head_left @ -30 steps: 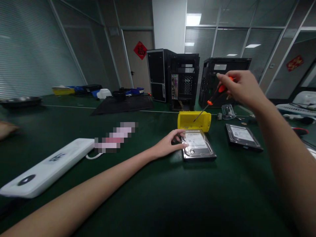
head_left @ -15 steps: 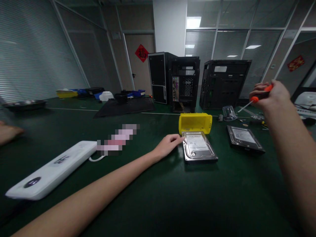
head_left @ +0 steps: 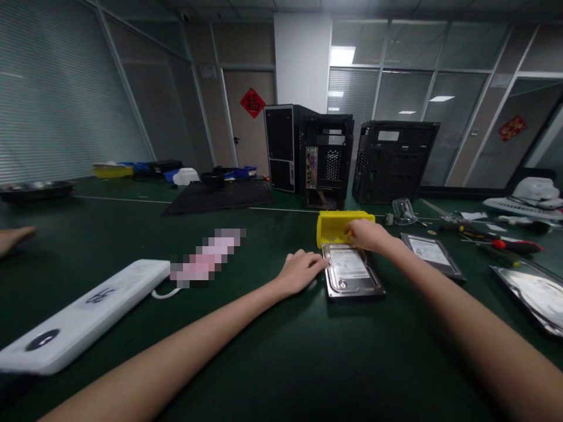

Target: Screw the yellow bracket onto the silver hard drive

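Note:
On the green table lies a silver hard drive (head_left: 348, 269), label side up, against the front of a yellow bin (head_left: 325, 225) tipped so its opening faces me. My left hand (head_left: 301, 271) rests at the drive's left edge, fingers slightly bent and apart, one digit touching the casing. Reaching over the drive's far end, my right hand (head_left: 367, 234) has its fingers bent together in the bin's mouth; what they pinch, if anything, is hidden. To the right lies a second hard drive (head_left: 433, 257). A red-and-black-handled tool (head_left: 516, 245) lies farther right.
A third, partly cropped hard drive (head_left: 534, 296) lies at the right. Computer cases (head_left: 396, 161) stand behind the bin. A white power bank-like device (head_left: 88, 313) with a cable is at the left. Another person's hand (head_left: 15, 239) shows at the left edge.
My right hand has come down and left from the raised position where it held an orange-handled screwdriver. It is now at the yellow bin. The left hand stays at the hard drive.

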{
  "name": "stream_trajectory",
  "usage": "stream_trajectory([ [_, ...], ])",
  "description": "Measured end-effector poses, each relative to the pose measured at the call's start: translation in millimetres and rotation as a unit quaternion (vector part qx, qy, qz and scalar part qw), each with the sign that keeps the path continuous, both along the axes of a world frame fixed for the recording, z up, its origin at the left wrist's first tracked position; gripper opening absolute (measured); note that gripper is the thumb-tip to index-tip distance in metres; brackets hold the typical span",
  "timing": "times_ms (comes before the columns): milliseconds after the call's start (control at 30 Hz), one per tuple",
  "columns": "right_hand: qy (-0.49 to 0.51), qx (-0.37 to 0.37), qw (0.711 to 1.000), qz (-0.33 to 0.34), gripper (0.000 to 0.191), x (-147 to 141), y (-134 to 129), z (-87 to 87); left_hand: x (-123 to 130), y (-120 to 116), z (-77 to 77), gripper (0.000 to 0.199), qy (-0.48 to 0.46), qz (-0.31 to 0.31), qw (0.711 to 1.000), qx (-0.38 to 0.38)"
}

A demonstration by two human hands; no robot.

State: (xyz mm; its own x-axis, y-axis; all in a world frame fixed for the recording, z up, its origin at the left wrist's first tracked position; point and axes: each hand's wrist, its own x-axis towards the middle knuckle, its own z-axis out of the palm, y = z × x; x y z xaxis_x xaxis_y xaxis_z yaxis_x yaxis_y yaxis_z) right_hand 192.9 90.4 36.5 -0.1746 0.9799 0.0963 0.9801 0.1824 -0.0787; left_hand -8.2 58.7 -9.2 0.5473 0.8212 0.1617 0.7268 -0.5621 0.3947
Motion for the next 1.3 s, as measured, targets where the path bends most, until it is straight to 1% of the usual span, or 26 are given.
stream_trajectory([
  [100,-0.026,0.044,0.999,-0.008,0.033,-5,4,-17.2,0,0,0.5,0.051,0.009,0.003,1.000,0.001],
  [167,-0.037,0.064,0.997,-0.013,0.032,-7,4,-23.1,0,-1,0.7,0.051,0.008,0.001,1.000,-0.005],
  [267,-0.045,0.086,0.995,-0.023,0.033,-10,4,-27.5,0,0,0.0,0.049,-0.005,0.001,1.000,-0.014],
  [433,-0.046,0.089,0.995,-0.030,0.032,-10,9,-29.6,0,3,-1.9,0.045,-0.024,-0.007,0.999,-0.020],
  [667,-0.039,0.082,0.995,-0.040,0.030,-7,12,-30.3,0,4,-3.3,0.040,-0.029,0.001,0.999,-0.028],
  [933,-0.019,0.066,0.995,-0.079,0.033,-5,19,-32.7,2,4,-2.4,0.044,-0.008,-0.004,1.000,-0.017],
  [1100,0.001,0.050,0.994,-0.102,0.033,-2,21,-34.0,1,3,-1.8,0.042,-0.026,-0.007,0.999,-0.024],
  [1300,0.018,0.044,0.992,-0.114,0.031,-2,18,-33.3,-1,0,-1.3,0.044,-0.036,-0.010,0.999,-0.016],
])
